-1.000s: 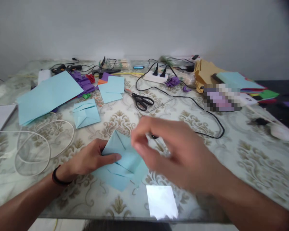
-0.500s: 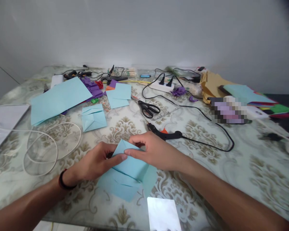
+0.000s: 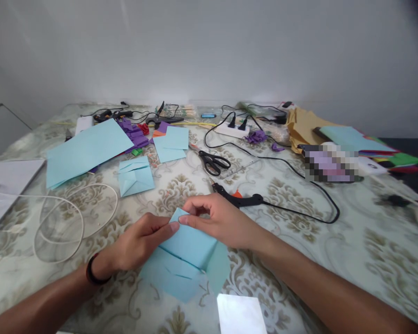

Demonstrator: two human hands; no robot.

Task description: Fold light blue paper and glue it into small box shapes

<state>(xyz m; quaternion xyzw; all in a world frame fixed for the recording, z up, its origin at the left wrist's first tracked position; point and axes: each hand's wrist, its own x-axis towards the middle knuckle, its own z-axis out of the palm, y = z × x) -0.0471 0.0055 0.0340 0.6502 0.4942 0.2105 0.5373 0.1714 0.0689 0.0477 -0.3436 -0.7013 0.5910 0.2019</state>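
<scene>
Both hands hold one folded light-blue sheet of paper (image 3: 191, 244) above the near middle of the table. My left hand (image 3: 139, 239) pinches its left edge, thumb on top and fingers underneath. With thumb and fingers, my right hand (image 3: 218, 218) grips its far corner. Folded flaps with a dark slit between them run across the sheet. Beyond my right hand lies a black glue gun (image 3: 242, 199) with an orange trigger. Another folded light-blue paper (image 3: 135, 176) with creased pleats rests farther back on the left.
Black-handled scissors (image 3: 214, 162) lie behind the glue gun. Large light-blue sheets (image 3: 87, 150), purple paper strips (image 3: 134, 134) and a looped white cable (image 3: 81, 222) are on the left. A white power strip (image 3: 231, 130) sits at the back. A white card (image 3: 241, 314) is near the front edge.
The view has tilted slightly, so the table sits lower in the picture. My left thumb has drawn back a little along the paper's edge; both hands still hold it.
</scene>
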